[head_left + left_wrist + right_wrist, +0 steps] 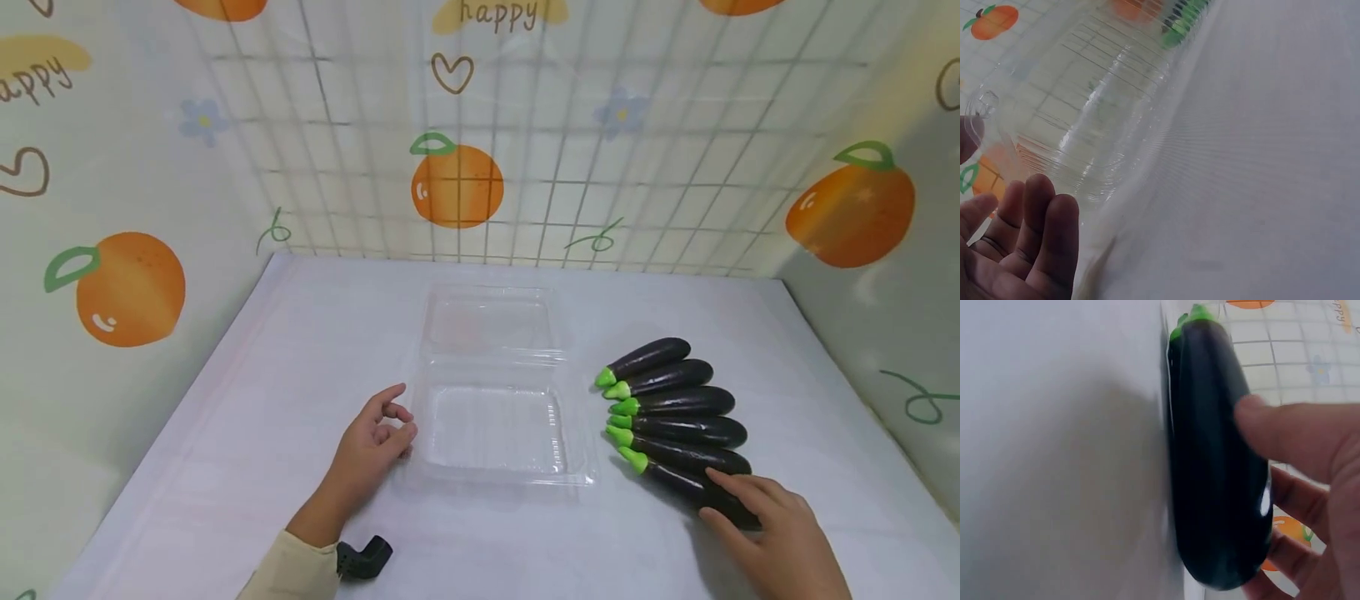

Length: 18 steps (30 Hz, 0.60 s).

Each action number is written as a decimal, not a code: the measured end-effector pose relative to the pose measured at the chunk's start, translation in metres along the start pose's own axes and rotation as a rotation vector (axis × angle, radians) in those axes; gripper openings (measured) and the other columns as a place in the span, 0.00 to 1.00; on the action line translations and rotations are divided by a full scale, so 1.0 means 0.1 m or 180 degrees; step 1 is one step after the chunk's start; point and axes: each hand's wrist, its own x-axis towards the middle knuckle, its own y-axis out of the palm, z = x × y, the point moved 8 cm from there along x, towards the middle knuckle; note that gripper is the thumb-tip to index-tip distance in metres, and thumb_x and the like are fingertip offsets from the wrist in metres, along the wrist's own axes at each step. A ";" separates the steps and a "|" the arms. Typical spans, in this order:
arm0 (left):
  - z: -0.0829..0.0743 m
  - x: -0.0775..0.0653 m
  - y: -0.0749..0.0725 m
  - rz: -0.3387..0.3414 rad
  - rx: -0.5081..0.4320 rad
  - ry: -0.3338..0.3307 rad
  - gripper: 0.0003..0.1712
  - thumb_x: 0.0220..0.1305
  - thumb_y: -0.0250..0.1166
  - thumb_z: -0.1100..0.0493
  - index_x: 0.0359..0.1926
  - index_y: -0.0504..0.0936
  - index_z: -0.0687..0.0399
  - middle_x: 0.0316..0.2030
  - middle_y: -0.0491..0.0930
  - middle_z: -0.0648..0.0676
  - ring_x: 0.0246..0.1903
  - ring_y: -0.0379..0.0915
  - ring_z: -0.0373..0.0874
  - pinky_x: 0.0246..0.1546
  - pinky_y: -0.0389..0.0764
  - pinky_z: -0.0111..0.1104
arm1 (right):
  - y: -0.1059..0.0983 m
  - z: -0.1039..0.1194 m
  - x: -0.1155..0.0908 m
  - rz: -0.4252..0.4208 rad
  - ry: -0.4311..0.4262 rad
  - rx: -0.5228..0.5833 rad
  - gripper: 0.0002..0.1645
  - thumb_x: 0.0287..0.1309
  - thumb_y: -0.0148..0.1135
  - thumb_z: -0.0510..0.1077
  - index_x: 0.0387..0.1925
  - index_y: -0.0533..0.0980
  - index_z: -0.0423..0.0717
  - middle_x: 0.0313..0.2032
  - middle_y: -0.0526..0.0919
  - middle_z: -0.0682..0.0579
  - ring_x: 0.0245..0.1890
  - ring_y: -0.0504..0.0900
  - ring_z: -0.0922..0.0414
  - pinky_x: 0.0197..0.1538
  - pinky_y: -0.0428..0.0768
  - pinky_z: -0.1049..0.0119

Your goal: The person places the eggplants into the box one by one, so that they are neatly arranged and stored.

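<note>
At the left, the white tabletop point(225, 417) runs up to an orange-printed wall, its left edge slanting away from the person. Over it the left hand point(375, 442) comes in from the near side, sleeve cuff at the wrist, fingers loosely bent and gripping nothing, just beside the clear container point(510, 479); whether they touch its rim cannot be made out. The container lies spread, its lid point(491, 321) folded back toward the far wall. A strip of tabletop separates it from six dark eggplants point(682, 402) fanned out on the right, green caps gathered leftward, rounded ends spreading right. The nearest eggplant point(686, 487) lies slantwise, cap pointing left and away, rounded end right and toward the person. The right hand point(780, 529) reaches in from the near right, thumb and fingers bent around that rounded end, gripping it; more tabletop lies between this hand and the right edge.
</note>
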 end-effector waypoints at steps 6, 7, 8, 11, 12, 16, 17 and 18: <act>0.03 -0.01 0.03 0.0014 0.0162 0.0031 0.34 0.69 0.65 0.57 0.73 0.66 0.45 0.44 0.77 0.50 0.28 0.77 0.43 0.31 0.79 0.29 | -0.04 0.00 0.00 0.0027 -0.0152 -0.0017 0.31 0.50 0.77 0.44 0.56 0.80 0.39 0.51 0.79 0.32 0.49 0.75 0.31 0.48 0.74 0.32; 0.03 -0.01 0.03 0.0011 0.0170 0.0054 0.34 0.69 0.65 0.56 0.73 0.67 0.45 0.44 0.78 0.50 0.28 0.77 0.43 0.31 0.79 0.29 | -0.05 0.00 0.00 0.0010 -0.0172 -0.0014 0.31 0.50 0.77 0.44 0.56 0.80 0.39 0.51 0.79 0.32 0.49 0.75 0.31 0.48 0.75 0.32; 0.03 -0.01 0.03 0.0009 0.0172 0.0072 0.33 0.69 0.65 0.56 0.73 0.67 0.45 0.43 0.78 0.50 0.28 0.77 0.43 0.30 0.79 0.29 | -0.07 -0.01 0.00 0.0000 -0.0179 -0.0025 0.31 0.51 0.77 0.44 0.57 0.80 0.38 0.51 0.78 0.32 0.49 0.75 0.31 0.47 0.75 0.31; 0.03 0.01 0.04 0.0028 0.0166 0.0101 0.33 0.69 0.66 0.55 0.72 0.68 0.44 0.43 0.79 0.50 0.29 0.78 0.44 0.31 0.81 0.30 | -0.13 -0.01 -0.01 -0.0083 -0.0259 0.0016 0.31 0.50 0.77 0.42 0.57 0.80 0.39 0.50 0.79 0.34 0.48 0.77 0.32 0.45 0.76 0.32; 0.04 0.01 0.04 0.0033 0.0173 0.0091 0.32 0.69 0.66 0.54 0.72 0.68 0.44 0.43 0.79 0.50 0.29 0.78 0.44 0.31 0.81 0.30 | -0.14 -0.01 -0.02 -0.0101 -0.0288 0.0037 0.31 0.50 0.77 0.41 0.57 0.80 0.39 0.50 0.79 0.34 0.47 0.77 0.33 0.44 0.77 0.33; 0.07 0.00 0.03 0.0056 0.0142 -0.0003 0.33 0.69 0.67 0.54 0.72 0.67 0.43 0.42 0.79 0.52 0.28 0.78 0.44 0.30 0.82 0.31 | -0.15 -0.02 -0.03 -0.0060 -0.0258 0.0080 0.32 0.52 0.76 0.40 0.60 0.79 0.42 0.51 0.78 0.36 0.46 0.78 0.37 0.36 0.81 0.49; 0.07 0.00 0.03 0.0075 0.0093 -0.0033 0.34 0.69 0.67 0.54 0.73 0.67 0.44 0.42 0.79 0.53 0.27 0.77 0.44 0.30 0.82 0.31 | -0.14 -0.02 -0.04 -0.0027 -0.0220 0.0079 0.32 0.53 0.76 0.40 0.61 0.78 0.42 0.51 0.77 0.37 0.46 0.78 0.38 0.33 0.80 0.54; 0.08 -0.01 0.03 0.0100 0.0030 -0.0058 0.34 0.69 0.67 0.55 0.73 0.66 0.44 0.42 0.79 0.54 0.26 0.77 0.44 0.29 0.82 0.32 | -0.14 -0.03 -0.04 -0.0002 -0.0178 0.0076 0.33 0.54 0.75 0.40 0.62 0.77 0.43 0.51 0.76 0.37 0.45 0.78 0.39 0.31 0.78 0.60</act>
